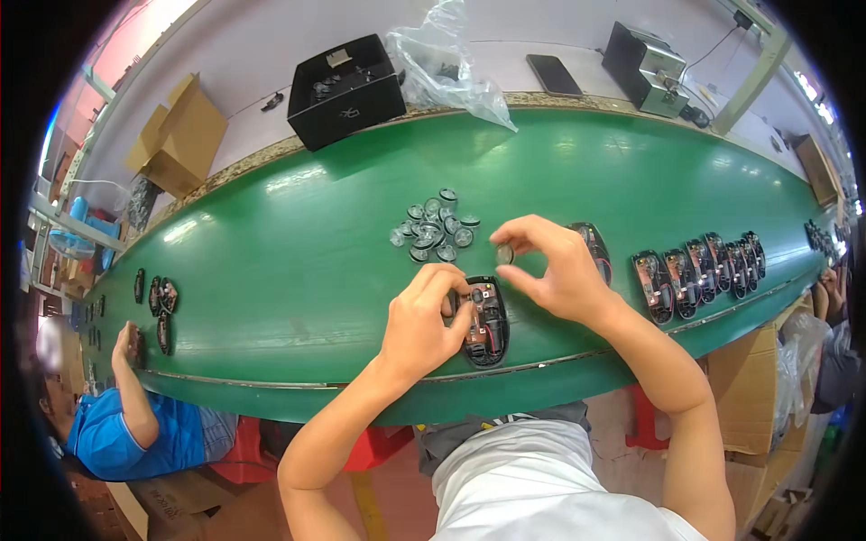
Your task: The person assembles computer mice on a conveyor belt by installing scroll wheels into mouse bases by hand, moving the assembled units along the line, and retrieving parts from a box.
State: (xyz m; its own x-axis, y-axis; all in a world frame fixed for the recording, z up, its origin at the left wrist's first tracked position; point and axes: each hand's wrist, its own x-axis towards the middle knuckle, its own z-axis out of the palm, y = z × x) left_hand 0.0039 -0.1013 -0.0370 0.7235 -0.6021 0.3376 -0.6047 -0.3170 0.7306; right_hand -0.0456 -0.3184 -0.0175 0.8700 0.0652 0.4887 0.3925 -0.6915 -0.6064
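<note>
An open black mouse housing [487, 329] with a circuit board and red wires lies near the table's front edge. My left hand [424, 320] is closed at its upper left side, with thumb and fingers pressed on the board area; the fingers partly hide what they grip. To the right and a little farther off, my right hand [559, 270] pinches a small round clear-and-dark wheel [505, 256] between thumb and forefinger. A pile of similar wheels [433, 227] sits beyond my hands. Partly behind my right hand stands another mouse housing [591, 245].
Several open housings [683, 281] stand in a row at right. A black box [347, 95], plastic bag [451, 68], phone [554, 75] and metal device [645, 70] line the back ledge. At left, a co-worker in blue [135, 433] sits near dark parts [163, 298].
</note>
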